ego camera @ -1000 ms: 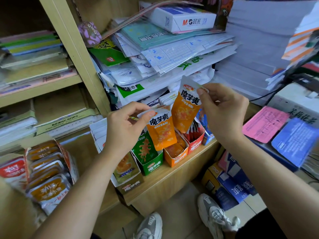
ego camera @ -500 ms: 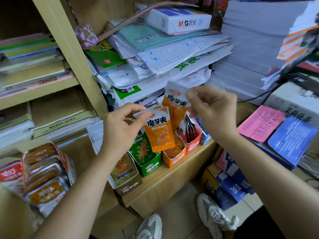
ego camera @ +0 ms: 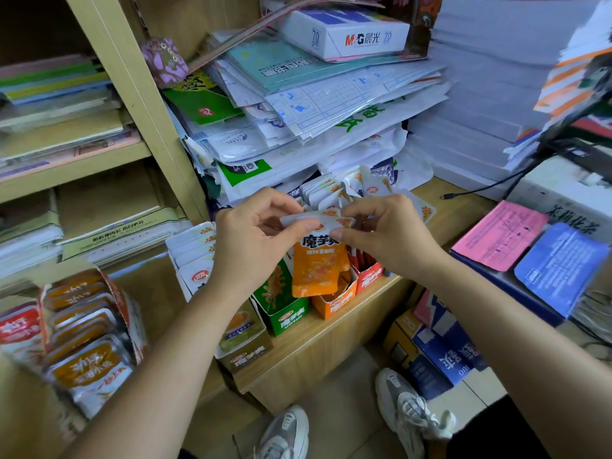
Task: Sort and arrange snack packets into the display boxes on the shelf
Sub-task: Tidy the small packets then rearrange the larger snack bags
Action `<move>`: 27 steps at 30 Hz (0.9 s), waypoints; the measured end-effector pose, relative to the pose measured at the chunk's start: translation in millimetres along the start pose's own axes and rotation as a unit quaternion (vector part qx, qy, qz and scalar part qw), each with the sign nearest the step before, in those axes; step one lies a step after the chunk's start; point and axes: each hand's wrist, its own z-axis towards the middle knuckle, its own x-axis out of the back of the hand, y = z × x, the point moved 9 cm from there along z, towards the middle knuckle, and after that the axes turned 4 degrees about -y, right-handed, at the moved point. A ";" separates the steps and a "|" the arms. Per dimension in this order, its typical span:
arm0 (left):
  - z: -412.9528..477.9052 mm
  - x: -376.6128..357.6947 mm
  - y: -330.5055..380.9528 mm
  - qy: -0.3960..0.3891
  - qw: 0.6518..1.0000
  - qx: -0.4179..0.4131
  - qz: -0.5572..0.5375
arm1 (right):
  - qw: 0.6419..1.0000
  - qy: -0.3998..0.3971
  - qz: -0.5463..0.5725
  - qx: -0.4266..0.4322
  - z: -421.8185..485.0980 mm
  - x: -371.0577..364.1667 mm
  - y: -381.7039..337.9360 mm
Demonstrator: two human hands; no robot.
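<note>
Two orange snack packets (ego camera: 316, 263) hang stacked together above the orange display box (ego camera: 334, 304). My left hand (ego camera: 255, 240) pinches their white top edge from the left, and my right hand (ego camera: 381, 233) pinches it from the right. A row of display boxes stands on the wooden shelf (ego camera: 331, 336): a brown-olive box (ego camera: 245, 346), a green box (ego camera: 281, 309), the orange one and a red box (ego camera: 369, 276). More white-topped packets (ego camera: 331, 193) stand upright behind my hands.
An open carton of orange and red packets (ego camera: 82, 332) lies at the lower left. Piled papers (ego camera: 314, 104) and a paper ream box (ego camera: 344, 33) loom over the shelf. Pink and blue sheets (ego camera: 530, 250) lie at right. Boxes (ego camera: 437, 346) and my shoes (ego camera: 410, 415) are on the floor.
My right hand brought its orange packet left and down onto the packet in my left hand. Both hands now hold the two packets together by their top edge.
</note>
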 end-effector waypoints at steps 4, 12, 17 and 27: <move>5.5 4.1 -27.0 -0.030 0.998 0.049 -0.036 | 0.998 0.007 -0.058 -0.009 -15.2 20.7 5.7; 11.7 -9.2 -65.5 -0.070 0.964 0.050 0.252 | 0.994 0.002 0.084 -0.072 -36.5 40.1 36.9; 20.1 -20.8 -72.2 -0.081 0.940 0.056 0.327 | 0.995 0.037 0.065 -0.066 -28.6 45.1 41.6; 38.8 -12.0 -94.7 -0.083 0.959 0.187 0.196 | 0.987 0.150 -0.043 -0.040 -4.0 28.8 22.3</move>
